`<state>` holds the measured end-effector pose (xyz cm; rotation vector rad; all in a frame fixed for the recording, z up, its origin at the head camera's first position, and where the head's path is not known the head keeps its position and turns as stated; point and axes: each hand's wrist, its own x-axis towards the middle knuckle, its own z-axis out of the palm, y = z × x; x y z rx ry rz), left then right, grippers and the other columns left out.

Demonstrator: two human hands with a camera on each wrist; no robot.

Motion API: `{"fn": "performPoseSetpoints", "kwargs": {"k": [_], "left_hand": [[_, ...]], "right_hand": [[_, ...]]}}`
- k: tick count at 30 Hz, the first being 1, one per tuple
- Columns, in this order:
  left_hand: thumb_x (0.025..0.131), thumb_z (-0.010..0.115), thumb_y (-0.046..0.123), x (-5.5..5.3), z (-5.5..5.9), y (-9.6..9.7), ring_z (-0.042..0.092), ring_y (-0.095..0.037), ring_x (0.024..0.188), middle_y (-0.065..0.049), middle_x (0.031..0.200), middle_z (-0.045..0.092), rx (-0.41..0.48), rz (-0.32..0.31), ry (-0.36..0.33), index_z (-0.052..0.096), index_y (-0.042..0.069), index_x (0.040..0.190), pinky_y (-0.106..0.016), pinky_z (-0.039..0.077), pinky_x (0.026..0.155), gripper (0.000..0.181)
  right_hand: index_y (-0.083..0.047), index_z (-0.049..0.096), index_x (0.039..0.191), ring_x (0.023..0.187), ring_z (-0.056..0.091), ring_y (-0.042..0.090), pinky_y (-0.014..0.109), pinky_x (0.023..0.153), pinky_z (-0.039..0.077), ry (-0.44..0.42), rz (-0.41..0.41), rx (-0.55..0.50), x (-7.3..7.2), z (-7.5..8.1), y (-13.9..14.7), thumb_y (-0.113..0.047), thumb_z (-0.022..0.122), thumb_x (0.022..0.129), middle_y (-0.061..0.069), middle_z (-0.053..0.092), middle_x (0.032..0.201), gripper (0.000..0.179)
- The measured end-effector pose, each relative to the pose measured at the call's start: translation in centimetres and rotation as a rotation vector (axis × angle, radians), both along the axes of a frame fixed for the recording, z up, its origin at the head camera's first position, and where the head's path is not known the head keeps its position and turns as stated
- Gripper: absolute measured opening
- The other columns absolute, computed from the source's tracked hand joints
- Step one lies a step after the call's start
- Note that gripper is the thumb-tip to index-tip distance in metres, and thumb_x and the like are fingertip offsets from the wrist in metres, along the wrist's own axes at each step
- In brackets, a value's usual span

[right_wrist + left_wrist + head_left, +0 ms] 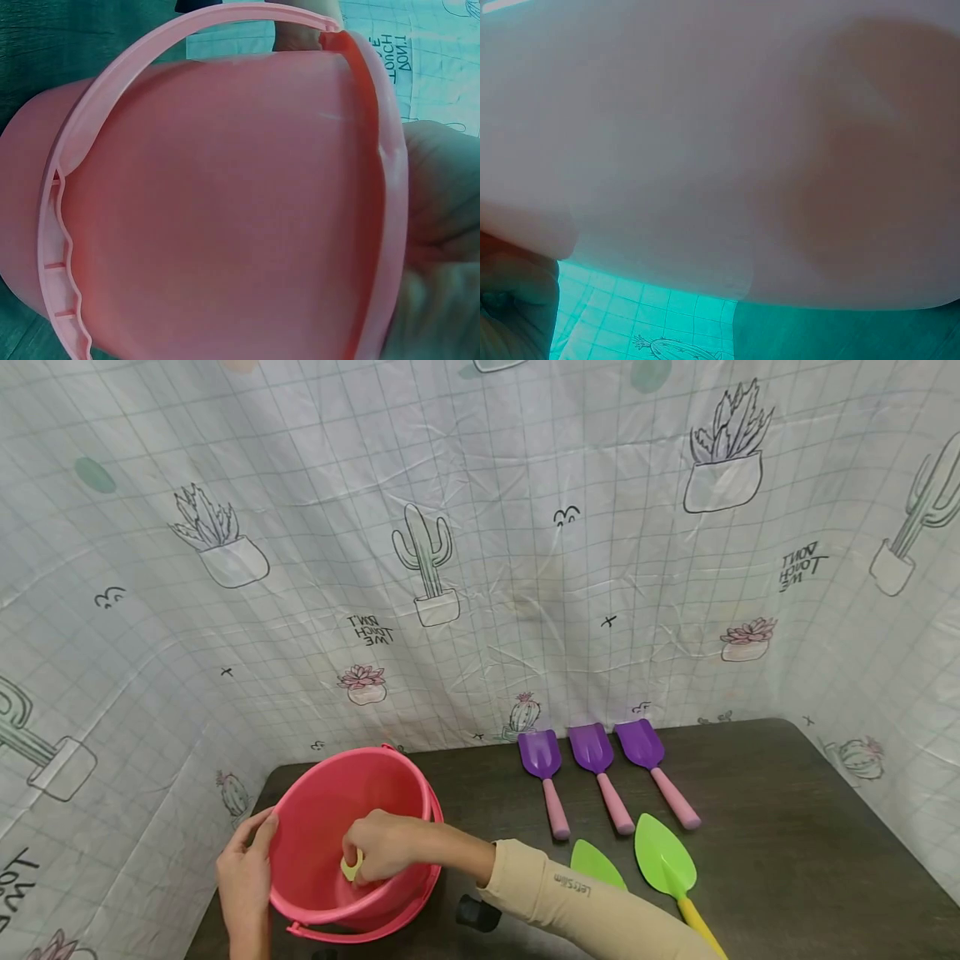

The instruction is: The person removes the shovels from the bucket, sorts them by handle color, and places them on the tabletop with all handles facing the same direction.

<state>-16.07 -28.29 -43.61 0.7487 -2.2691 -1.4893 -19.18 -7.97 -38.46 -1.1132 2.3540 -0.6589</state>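
A pink bucket (341,785) leans with its mouth towards my view, its handle hanging down over the front. My left hand (246,872) grips the bucket's left rim, thumb at the edge. My right hand (381,846) reaches inside and pinches a small yellow-green piece (351,866), whose kind is hidden by the fingers. In the left wrist view, the bucket wall (705,150) fills most of the picture, with part of the left hand (514,300) at the corner. The right wrist view shows the bucket's outside (217,202) and the right hand (442,202) beyond the rim.
Three purple shovels with pink handles, one of them a shovel (592,750), lie in a row at the back of the dark table (787,827). Nearer lie a green trowel (663,856) with a yellow handle and another green blade (596,864), partly behind the right sleeve. A cactus-print curtain (525,568) surrounds the table.
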Motion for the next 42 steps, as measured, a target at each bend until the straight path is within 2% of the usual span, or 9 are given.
{"fn": "performPoseSetpoints", "kwargs": {"k": [8, 11, 18, 25, 27, 30, 33, 35, 42], "left_hand": [[0.105, 0.056, 0.044, 0.0, -0.1, 0.0, 0.055, 0.01, 0.07, -0.023, 0.132, 0.063, 0.019, 0.004, 0.008, 0.066, 0.005, 0.138, -0.012, 0.048, 0.06, 0.051], [0.105, 0.055, 0.044, 0.0, -0.1, 0.0, 0.055, 0.01, 0.07, -0.023, 0.132, 0.063, 0.018, 0.005, 0.01, 0.066, 0.005, 0.137, -0.012, 0.048, 0.06, 0.051], [0.105, 0.056, 0.043, 0.1, -0.1, 0.1, 0.055, 0.01, 0.069, -0.023, 0.131, 0.063, 0.01, 0.013, 0.017, 0.067, 0.004, 0.136, -0.012, 0.047, 0.06, 0.051], [0.105, 0.057, 0.043, 0.0, -0.1, 0.0, 0.056, 0.009, 0.069, -0.024, 0.132, 0.063, 0.042, 0.011, 0.016, 0.066, 0.004, 0.137, -0.012, 0.048, 0.06, 0.052], [0.105, 0.058, 0.043, 0.0, -0.1, 0.1, 0.056, 0.009, 0.07, -0.024, 0.132, 0.062, 0.051, 0.01, 0.021, 0.066, 0.004, 0.137, -0.012, 0.048, 0.06, 0.051], [0.105, 0.058, 0.042, -0.1, -0.2, 0.2, 0.056, 0.01, 0.07, -0.024, 0.133, 0.062, 0.059, 0.01, 0.028, 0.065, 0.004, 0.138, -0.011, 0.048, 0.06, 0.051], [0.105, 0.058, 0.042, -0.1, -0.3, 0.2, 0.056, 0.01, 0.07, -0.024, 0.132, 0.062, 0.052, 0.015, 0.037, 0.066, 0.004, 0.137, -0.01, 0.048, 0.06, 0.051], [0.105, 0.058, 0.041, -0.2, -0.3, 0.1, 0.056, 0.01, 0.07, -0.023, 0.13, 0.063, 0.051, 0.017, 0.046, 0.066, 0.003, 0.136, -0.01, 0.048, 0.06, 0.05], [0.104, 0.059, 0.042, -0.2, -0.4, 0.0, 0.057, 0.009, 0.07, -0.021, 0.128, 0.065, 0.044, 0.015, 0.042, 0.067, 0.004, 0.136, -0.012, 0.048, 0.06, 0.05]], "right_hand": [[-0.008, 0.075, 0.097, 0.068, 0.053, 0.005, 0.016, 0.059, 0.044, -0.008, -0.037, 0.013, 0.1, -0.5, -0.5, -0.01, 0.075, 0.093, -0.006, 0.069, 0.089, 0.005], [-0.009, 0.074, 0.093, 0.066, 0.053, 0.006, 0.016, 0.058, 0.043, -0.007, -0.055, 0.03, 0.3, -0.5, -0.7, -0.01, 0.075, 0.093, -0.007, 0.066, 0.084, 0.002], [-0.01, 0.066, 0.076, 0.058, 0.048, 0.007, 0.017, 0.053, 0.039, -0.014, -0.063, 0.045, 0.3, -0.6, -1.0, -0.011, 0.074, 0.094, -0.006, 0.055, 0.066, 0.02], [-0.01, 0.061, 0.072, 0.052, 0.043, 0.008, 0.019, 0.05, 0.037, -0.068, -0.033, 0.055, -0.5, -0.9, -1.5, -0.01, 0.073, 0.096, -0.003, 0.049, 0.06, 0.027], [-0.01, 0.058, 0.07, 0.051, 0.04, 0.009, 0.021, 0.05, 0.036, -0.076, -0.022, 0.072, -1.2, -1.9, -1.9, -0.011, 0.072, 0.096, -0.003, 0.045, 0.059, 0.03], [-0.014, 0.053, 0.066, 0.05, 0.035, 0.01, 0.022, 0.05, 0.034, -0.062, 0.008, 0.122, -3.2, -5.2, -3.1, -0.018, 0.07, 0.098, -0.004, 0.039, 0.057, 0.036], [-0.019, 0.058, 0.069, 0.053, 0.042, 0.009, 0.023, 0.053, 0.039, -0.05, 0.004, 0.154, -5.0, -8.7, -4.3, -0.025, 0.071, 0.098, -0.006, 0.044, 0.06, 0.032], [-0.021, 0.064, 0.074, 0.057, 0.047, 0.008, 0.024, 0.055, 0.043, -0.069, 0.003, 0.172, -5.7, -10.1, -4.9, -0.028, 0.07, 0.098, -0.007, 0.05, 0.064, 0.026], [-0.021, 0.068, 0.078, 0.056, 0.05, 0.009, 0.024, 0.053, 0.044, -0.11, 0.062, 0.192, -8.1, -14.7, -6.6, -0.018, 0.069, 0.093, -0.007, 0.055, 0.068, 0.015]]}}
